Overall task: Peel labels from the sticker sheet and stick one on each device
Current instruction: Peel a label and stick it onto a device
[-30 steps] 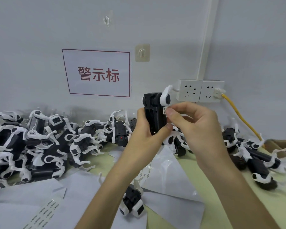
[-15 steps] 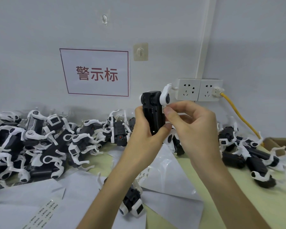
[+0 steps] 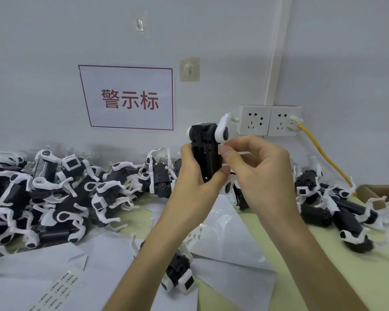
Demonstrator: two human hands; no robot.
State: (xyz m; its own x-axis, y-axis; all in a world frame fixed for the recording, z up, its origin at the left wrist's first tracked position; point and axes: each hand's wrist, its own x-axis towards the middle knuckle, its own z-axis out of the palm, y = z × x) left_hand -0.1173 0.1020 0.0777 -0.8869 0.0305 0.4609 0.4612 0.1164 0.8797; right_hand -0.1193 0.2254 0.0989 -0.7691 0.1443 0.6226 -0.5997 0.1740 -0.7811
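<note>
Black plastic device (image 3: 206, 151) gripped upright in my left hand (image 3: 195, 178); my right hand (image 3: 258, 171) pinches the small white label (image 3: 220, 147) to its side; I'd rub it flat.

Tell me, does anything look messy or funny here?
Yes, a bit. The devices lie tumbled in tangled heaps, not rows. One stray device lies alone on the loose, overlapping papers near the front. The held device, getting its label, looks fine.

Device heaps (image 3: 54, 194) left and right (image 3: 337, 207) flank a central passage over paper sheets (image 3: 229, 241); one loose device (image 3: 179, 274) obstructs its near end
</note>
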